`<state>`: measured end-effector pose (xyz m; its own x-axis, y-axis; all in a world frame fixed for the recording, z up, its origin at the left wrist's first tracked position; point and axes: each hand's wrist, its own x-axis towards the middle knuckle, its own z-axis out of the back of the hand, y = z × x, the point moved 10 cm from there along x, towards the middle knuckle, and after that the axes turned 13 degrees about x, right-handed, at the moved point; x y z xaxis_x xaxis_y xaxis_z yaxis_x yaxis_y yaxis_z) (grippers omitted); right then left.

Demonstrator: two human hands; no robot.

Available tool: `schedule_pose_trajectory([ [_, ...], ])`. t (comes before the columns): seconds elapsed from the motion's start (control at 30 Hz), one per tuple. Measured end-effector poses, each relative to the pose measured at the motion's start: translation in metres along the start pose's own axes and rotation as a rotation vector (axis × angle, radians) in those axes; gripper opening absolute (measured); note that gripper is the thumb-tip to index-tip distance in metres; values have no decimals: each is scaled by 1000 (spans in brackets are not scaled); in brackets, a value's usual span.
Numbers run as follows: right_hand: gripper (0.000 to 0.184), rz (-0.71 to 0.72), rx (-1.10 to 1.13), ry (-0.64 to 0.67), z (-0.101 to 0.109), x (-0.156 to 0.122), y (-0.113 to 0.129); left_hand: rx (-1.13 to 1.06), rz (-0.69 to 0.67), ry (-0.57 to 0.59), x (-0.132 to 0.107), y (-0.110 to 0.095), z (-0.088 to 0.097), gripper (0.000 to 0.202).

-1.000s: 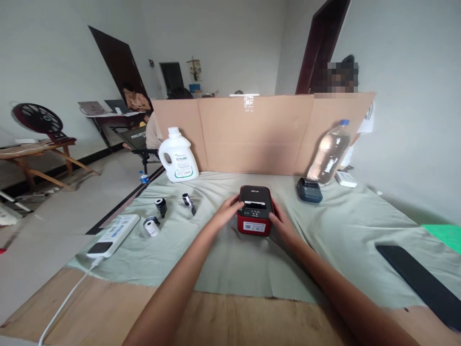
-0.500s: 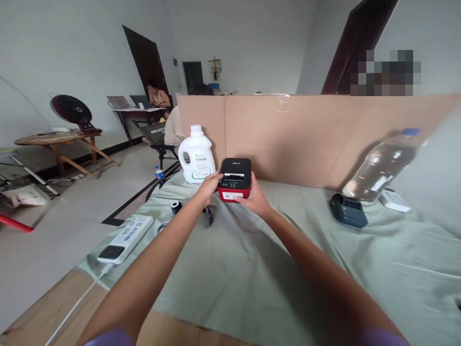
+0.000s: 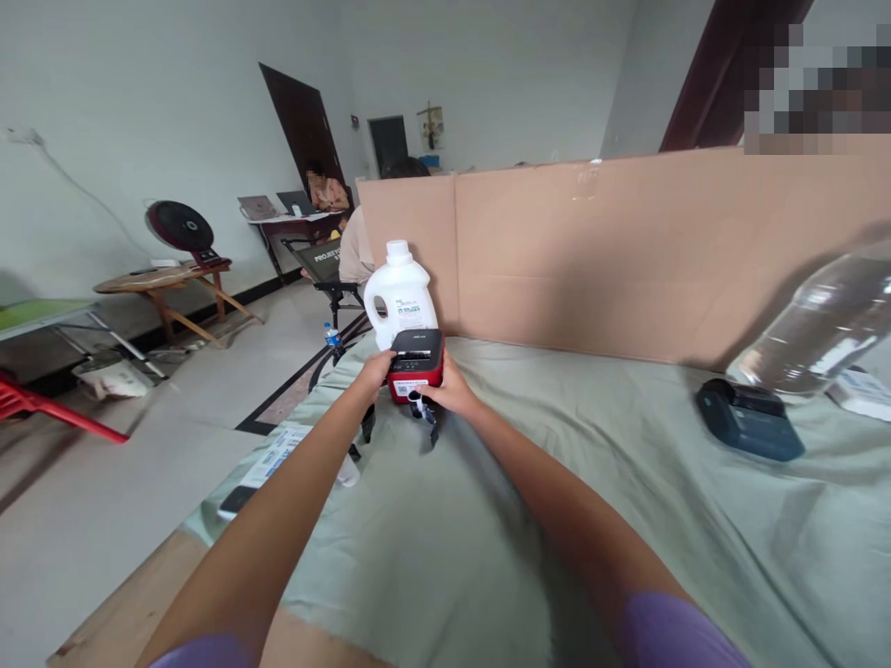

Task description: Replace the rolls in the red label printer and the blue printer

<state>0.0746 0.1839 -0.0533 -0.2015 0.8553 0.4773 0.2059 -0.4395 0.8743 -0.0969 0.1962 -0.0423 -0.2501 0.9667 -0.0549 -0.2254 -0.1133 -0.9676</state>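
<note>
A red and black label printer (image 3: 418,357) is gripped from both sides, low over the green cloth, in front of a white detergent jug (image 3: 400,297). My left hand (image 3: 376,373) is closed on its left side, and my right hand (image 3: 452,385) wraps its right side with the thumb near the front label. Whether the printer rests on the cloth cannot be told. Just below it lies a small dark item with a white ring-shaped end (image 3: 423,413), whose kind is unclear. Partly behind my left forearm are a white power strip or box (image 3: 278,455) and a white rounded thing (image 3: 346,471).
A cardboard panel (image 3: 557,260) stands along the back of the cloth-covered table (image 3: 473,557). To the right are a dark blue printer (image 3: 750,422), a large clear bottle (image 3: 828,315) leaning over, and a white box (image 3: 863,391). People sit beyond the panel.
The printer, held in both hands, has moved left and lower, in front of the jug. My view has turned right-to-left objects: the bottle and dark blue printer now appear farther right.
</note>
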Motion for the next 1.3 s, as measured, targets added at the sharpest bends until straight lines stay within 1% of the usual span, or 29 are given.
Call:
schedule_pose_trajectory([
  [0.07, 92, -59, -67, -5, 8, -5, -2, 73, -52, -112, -9, -11, 10, 32],
  [0.1, 87, -93, -124, -19, 19, -11, 0, 104, -78, -177, -16, -18, 17, 36],
  [0.13, 83, -120, -199, -38, 34, -19, 4, 135, -117, -240, -26, -27, 22, 40],
  [0.17, 80, -140, -298, -58, 55, -30, 13, 168, -173, -298, -39, -38, 26, 44],
  [0.23, 77, -104, -522, -78, 106, -60, 44, 225, -333, -384, -74, -59, 27, 48],
  [0.27, 76, -84, -647, -106, 139, -79, 63, 254, -435, -407, -95, -69, 23, 48],
  [0.3, 75, -65, -785, -177, 176, -101, 86, 275, -530, -410, -116, -75, 15, 47],
  [0.33, 75, -52, -928, -265, 215, -124, 110, 300, -610, -388, -136, -78, 3, 45],
  [0.4, 79, -82, -1205, -506, 288, -176, 158, 354, -708, -289, -172, -73, -30, 42],
  [0.43, 83, -137, -1309, -654, 321, -203, 179, 397, -739, -208, -188, -66, -52, 40],
  [0.47, 87, -231, -1369, -788, 350, -228, 195, 452, -763, -106, -203, -59, -77, 39],
  [0.5, 94, -349, -1389, -883, 372, -251, 203, 525, -785, 11, -218, -50, -103, 38],
  [0.53, 101, -464, -1379, -946, 389, -269, 206, 611, -808, 134, -234, -39, -130, 37],
  [0.57, 107, -565, -1348, -972, 401, -282, 204, 702, -832, 243, -251, -29, -153, 38],
  [0.6, 112, -637, -1310, -972, 409, -290, 200, 790, -854, 331, -266, -19, -172, 39],
  [0.63, 115, -674, -1279, -961, 413, -293, 195, 868, -875, 401, -281, -10, -186, 40],
  [0.67, 116, -681, -1259, -953, 416, -294, 192, 930, -890, 450, -293, -2, -195, 42],
  [0.73, 115, -654, -1239, -955, 421, -292, 189, 1016, -920, 511, -313, 9, -204, 45],
  [0.8, 111, -639, -1210, -983, 428, -292, 187, 1078, -945, 545, -327, 16, -205, 49],
  [0.9, 97, -664, -1135, -1016, 438, -297, 182, 1160, -951, 574, -340, 25, -201, 56],
  [0.97, 91, -646, -1125, -1041, 437, -301, 184, 1194, -938, 584, -345, 30, -200, 62],
  [1.0, 90, -621, -1141, -1054, 434, -302, 187, 1203, -935, 592, -347, 31, -199, 65],
  [1.07, 88, -554, -1204, -1044, 417, -298, 194, 1208, -938, 614, -352, 34, -200, 71],
  [1.13, 83, -485, -1267, -963, 389, -284, 197, 1196, -958, 647, -359, 35, -201, 72],
  [1.2, 78, -410, -1296, -833, 348, -264, 196, 1180, -985, 682, -364, 34, -201, 71],
  [1.3, 69, -300, -1253, -631, 276, -237, 187, 1167, -1013, 722, -369, 33, -200, 69],
])
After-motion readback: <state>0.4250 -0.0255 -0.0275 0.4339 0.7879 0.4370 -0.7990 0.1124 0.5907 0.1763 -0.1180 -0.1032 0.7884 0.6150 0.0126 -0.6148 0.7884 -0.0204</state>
